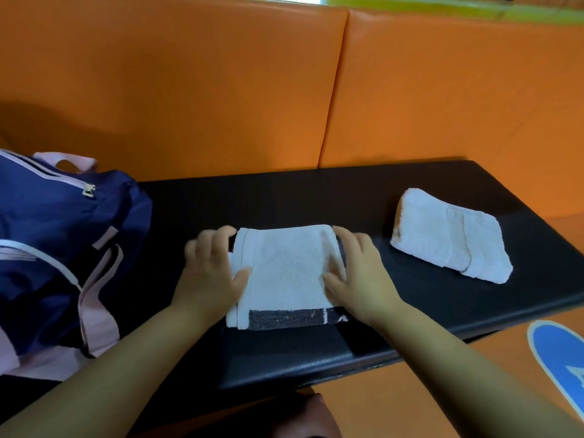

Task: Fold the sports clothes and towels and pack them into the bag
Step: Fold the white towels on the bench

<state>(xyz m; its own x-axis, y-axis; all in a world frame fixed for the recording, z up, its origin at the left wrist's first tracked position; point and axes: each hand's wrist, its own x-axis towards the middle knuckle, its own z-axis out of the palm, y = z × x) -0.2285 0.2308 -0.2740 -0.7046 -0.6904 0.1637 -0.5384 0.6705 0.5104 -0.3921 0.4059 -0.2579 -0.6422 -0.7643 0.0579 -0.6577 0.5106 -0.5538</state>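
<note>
in the middle of the worktop (284, 197), right in front of the person, sits the towel (287, 273), folded down to a compact rectangle with a dark band (284, 319) along its near edge. both hands are on it. the left hand (210, 273) grips the left edge, thumb on top and fingers curled at the side. the right hand (358, 276) mirrors it on the right edge. so the towel lies flat and squarely between the two hands, touching both. that matched hold makes sense to me: clamp both sides at once and the layers can't slide apart, whether the plan is one more fold or a lift. the left fingers are blurred, so i can't say how far they tuck under the cloth.

off to the right, well apart from the hands, a second towel (448, 238) lies folded, parked clear of the folding space, i'd say. at the left end is the bag (47, 235), navy with pink straps, slumped on the worktop just beside the left arm. that's handy, i'd judge, since a finished bundle only has to go a short way left. its zip pull (88, 189) shows, but i can't tell from here whether the mouth is open. by my read, the packing is not yet done.
</note>
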